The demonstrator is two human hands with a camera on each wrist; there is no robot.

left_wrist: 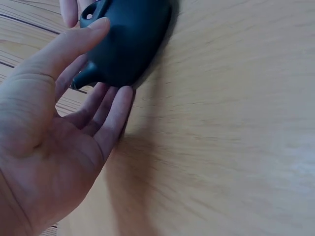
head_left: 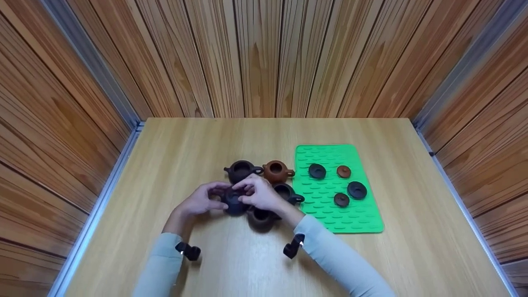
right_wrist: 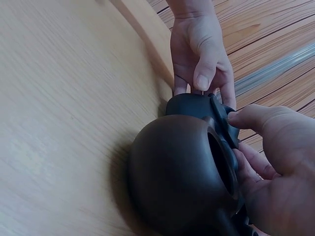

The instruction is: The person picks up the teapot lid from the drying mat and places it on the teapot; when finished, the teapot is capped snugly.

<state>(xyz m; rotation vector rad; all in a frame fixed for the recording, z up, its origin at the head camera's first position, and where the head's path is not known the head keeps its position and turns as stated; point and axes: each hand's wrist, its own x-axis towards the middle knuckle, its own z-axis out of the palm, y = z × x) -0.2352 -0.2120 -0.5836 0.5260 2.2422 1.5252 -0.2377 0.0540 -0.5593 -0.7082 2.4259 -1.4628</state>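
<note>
The left hand [head_left: 200, 201] curls round the side of a dark teapot [head_left: 236, 208]; in the left wrist view, the thumb of that hand [left_wrist: 54, 128] lies on the teapot's [left_wrist: 130, 46] upper part, with fingers beneath the spout. Over the same pot, the right hand [head_left: 264, 194] pinches at a dark lid [head_left: 234, 198], which sits at the mouth. From the right wrist, the right hand's [right_wrist: 280, 162] thumb and fingers are at the lid [right_wrist: 223, 120], partly behind a brown teapot [right_wrist: 172, 172]. The left hand [right_wrist: 199, 54] is across from it.
Around the held pot stand lidless teapots: a black one [head_left: 240, 176] behind, a reddish-brown one [head_left: 272, 176], another black one [head_left: 296, 198] and a brown one [head_left: 260, 225] close by. On the green mat [head_left: 321, 218] at the right lie several lids, one reddish [head_left: 343, 171].
</note>
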